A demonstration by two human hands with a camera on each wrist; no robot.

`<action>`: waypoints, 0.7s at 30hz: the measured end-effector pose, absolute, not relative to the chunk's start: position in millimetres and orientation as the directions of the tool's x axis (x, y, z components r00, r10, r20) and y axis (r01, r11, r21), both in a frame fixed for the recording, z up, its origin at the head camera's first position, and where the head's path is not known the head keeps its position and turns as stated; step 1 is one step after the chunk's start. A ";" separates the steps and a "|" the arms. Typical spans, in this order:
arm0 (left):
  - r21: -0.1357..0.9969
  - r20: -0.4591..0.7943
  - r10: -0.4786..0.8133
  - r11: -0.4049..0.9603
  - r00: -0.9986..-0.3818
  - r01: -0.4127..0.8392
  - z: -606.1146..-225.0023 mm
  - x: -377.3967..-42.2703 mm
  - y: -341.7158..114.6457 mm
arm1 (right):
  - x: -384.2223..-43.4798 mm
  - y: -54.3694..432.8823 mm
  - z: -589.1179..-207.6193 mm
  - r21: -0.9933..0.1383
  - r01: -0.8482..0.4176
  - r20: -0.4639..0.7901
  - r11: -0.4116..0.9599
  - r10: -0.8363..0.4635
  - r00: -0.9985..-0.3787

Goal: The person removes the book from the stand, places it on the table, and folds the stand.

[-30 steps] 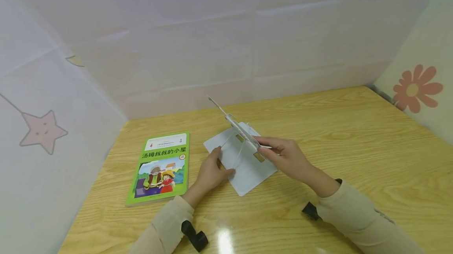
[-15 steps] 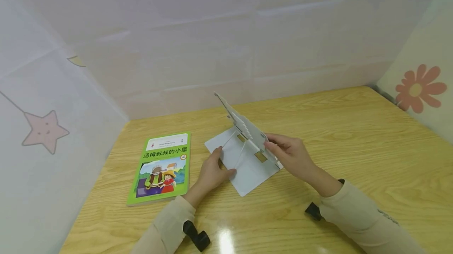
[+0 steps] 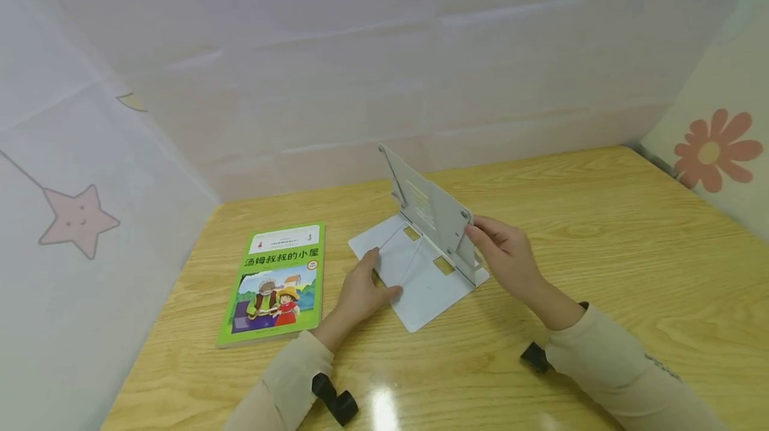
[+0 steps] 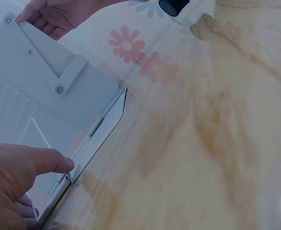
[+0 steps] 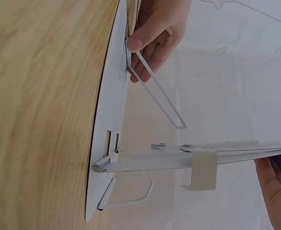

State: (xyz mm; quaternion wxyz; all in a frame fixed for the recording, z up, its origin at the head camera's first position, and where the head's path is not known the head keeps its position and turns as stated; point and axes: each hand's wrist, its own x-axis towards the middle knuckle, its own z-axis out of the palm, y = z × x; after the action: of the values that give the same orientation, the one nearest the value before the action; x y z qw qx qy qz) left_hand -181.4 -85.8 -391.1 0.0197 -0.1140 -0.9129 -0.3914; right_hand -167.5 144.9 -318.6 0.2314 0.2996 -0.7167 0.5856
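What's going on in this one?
A person has both hands on a white stand on a wooden table. The left hand holds the base at its near edge, while the right hand grips the panel near an upper corner. The panel is standing up from the base at a slant. A green book lies closed to the left, untouched.

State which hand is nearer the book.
Left. The left hand is just right of the book, at the stand's base; the right hand is farther, holding the stand's raised panel.
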 end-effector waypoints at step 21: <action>0.707 0.123 0.216 0.666 -0.969 0.238 -390.1 -180.5 -83.7 | -170.7 147.8 -319.6 -0.737 -0.636 0.656 0.229 0.010 -0.755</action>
State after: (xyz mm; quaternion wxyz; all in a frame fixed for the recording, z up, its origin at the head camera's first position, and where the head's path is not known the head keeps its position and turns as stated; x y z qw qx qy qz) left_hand -180.5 -83.7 -390.1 0.0142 -0.1246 -0.9126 -0.3891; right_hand -170.7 147.8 -319.6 0.2773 0.2134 -0.7333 0.5830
